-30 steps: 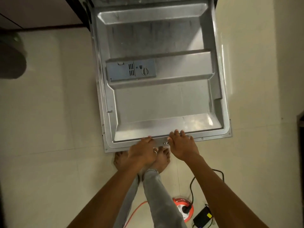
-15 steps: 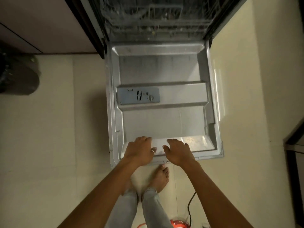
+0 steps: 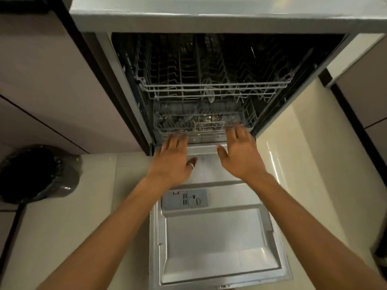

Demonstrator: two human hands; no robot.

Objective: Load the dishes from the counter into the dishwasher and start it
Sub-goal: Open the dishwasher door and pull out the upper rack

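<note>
Dishwasher (image 3: 209, 80) stands open under the counter (image 3: 209, 15), its door (image 3: 219, 237) folded flat down over the pale floor (image 3: 303, 164) and running from the tub towards the person.

From the head camera, everything sits around that door. At its hinge end is the lower rack (image 3: 201, 124), pushed inside the tub, with some small shiny pieces in its middle that are too dim to name. Above the hinge end, further up in the tub, hangs the upper rack (image 3: 213, 88), a white wire basket, also pushed in. On the door's inner face, about halfway along and towards its left side, lies the grey detergent dispenser (image 3: 185, 198) with a round knob.

Both arms stretch out over the door. The left hand (image 3: 173, 158) is spread flat above the hinge end, fingers straight and holding nothing, its tips at the lower rack's front edge; a ring (image 3: 191, 165) shows on the thumb. The right hand (image 3: 240, 153) is just to its right, likewise wide and holding nothing, fingertips over the rack's front rim; blur hides whether either hand touches the wire.

Well left of the door, a dark-lined bin (image 3: 35, 174) stands on the floor.
</note>
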